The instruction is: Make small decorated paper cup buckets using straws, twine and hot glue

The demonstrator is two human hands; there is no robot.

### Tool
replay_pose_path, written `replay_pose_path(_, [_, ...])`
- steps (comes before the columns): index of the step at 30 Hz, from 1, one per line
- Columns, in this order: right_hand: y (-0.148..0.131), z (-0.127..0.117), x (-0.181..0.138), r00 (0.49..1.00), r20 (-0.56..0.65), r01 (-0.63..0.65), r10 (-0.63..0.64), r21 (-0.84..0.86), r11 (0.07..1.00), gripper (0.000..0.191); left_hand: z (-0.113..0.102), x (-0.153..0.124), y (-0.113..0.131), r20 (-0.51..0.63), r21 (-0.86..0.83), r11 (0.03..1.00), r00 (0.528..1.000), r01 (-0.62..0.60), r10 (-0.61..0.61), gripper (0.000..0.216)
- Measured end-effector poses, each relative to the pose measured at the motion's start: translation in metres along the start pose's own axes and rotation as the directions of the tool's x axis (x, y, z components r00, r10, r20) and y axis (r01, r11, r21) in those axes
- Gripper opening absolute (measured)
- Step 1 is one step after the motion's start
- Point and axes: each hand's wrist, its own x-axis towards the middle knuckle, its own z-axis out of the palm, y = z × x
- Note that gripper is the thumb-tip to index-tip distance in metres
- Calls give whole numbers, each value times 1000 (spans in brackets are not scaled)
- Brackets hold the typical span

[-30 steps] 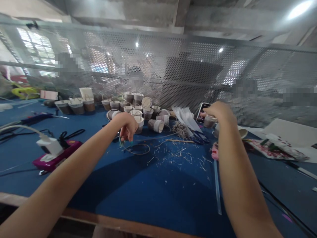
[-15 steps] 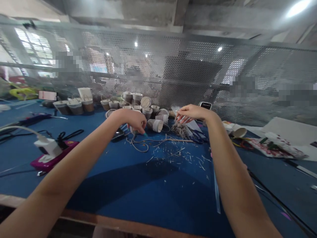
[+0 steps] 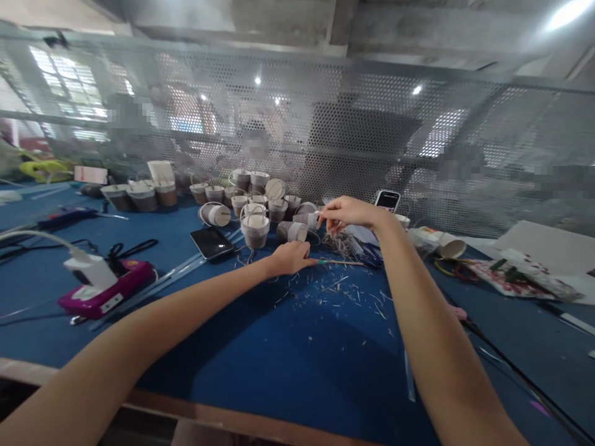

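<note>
My left hand [image 3: 292,257] is low over the blue table, with its fingers curled together and one teal-tipped finger pointing right. That fingertip meets the left end of a thin tan cord [image 3: 344,263]; whether the fingers pinch it is hidden. My right hand [image 3: 346,214] hovers above a heap of greyish shredded strips [image 3: 340,246], its fingers bent downward and apart, with nothing visible in them. Dark-blue-handled scissors [image 3: 370,254] lie beside the heap. Small bucket-shaped cups with handles, among them an upright cup [image 3: 255,230] and a tipped cup [image 3: 292,232], stand behind my left hand.
A black phone [image 3: 211,242] lies left of the cups, and another phone [image 3: 387,200] is behind my right wrist. A magenta power strip [image 3: 109,297] with a white plug sits at left. Loose scraps [image 3: 339,291] litter the middle. A perforated screen [image 3: 279,124] rises behind.
My left hand has moved right and toward me, from in front of the cups to the cord, uncovering the phone and upright cup. My right hand has shifted slightly left.
</note>
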Motion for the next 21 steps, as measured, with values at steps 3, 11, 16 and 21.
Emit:
replay_pose_path(3, [1, 3, 3, 1000, 10, -11, 11, -15, 1000, 28, 6, -1, 1, 9, -17, 999, 999, -49, 49, 47])
replay_pose_path(11, [2, 11, 8, 995, 82, 23, -54, 344, 939, 15, 12, -6, 18, -2, 276, 957, 996, -87, 91, 52])
replay_pose_path(16, [-1, 7, 9, 991, 49, 74, -123, 567, 820, 10, 14, -7, 18, 17, 321, 942, 995, -102, 102, 38])
replay_pose_path(21, [9, -26, -1, 895, -439, 340, 80, 786, 516, 19, 13, -7, 17, 44, 323, 935, 990, -143, 136, 33])
